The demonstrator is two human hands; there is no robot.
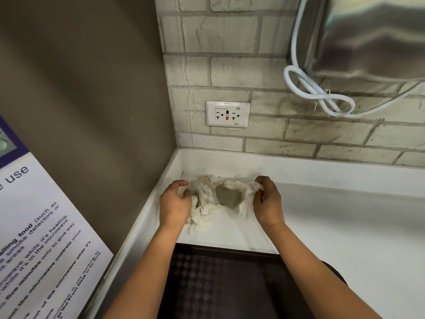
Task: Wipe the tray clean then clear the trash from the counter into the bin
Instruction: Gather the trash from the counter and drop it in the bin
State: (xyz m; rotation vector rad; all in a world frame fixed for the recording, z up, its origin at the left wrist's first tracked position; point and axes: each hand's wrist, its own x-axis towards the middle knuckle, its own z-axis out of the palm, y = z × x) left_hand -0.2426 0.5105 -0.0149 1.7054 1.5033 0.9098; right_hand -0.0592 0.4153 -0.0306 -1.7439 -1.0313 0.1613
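Observation:
A heap of crumpled white paper towels (208, 199) with brownish stains lies in the back left corner of the white counter (333, 215). A grey-brown piece shows in the middle of the heap. My left hand (176, 202) is at the heap's left side, fingers curled around a wad of the paper. My right hand (268, 199) pinches the right edge of the paper between thumb and fingers. No tray or bin is in view.
A brown side wall (92, 111) with a printed microwave notice (41, 238) stands on the left. A power socket (228, 113) sits on the brick wall behind. A steel appliance (377, 35) with a looped white cable (319, 93) hangs at upper right.

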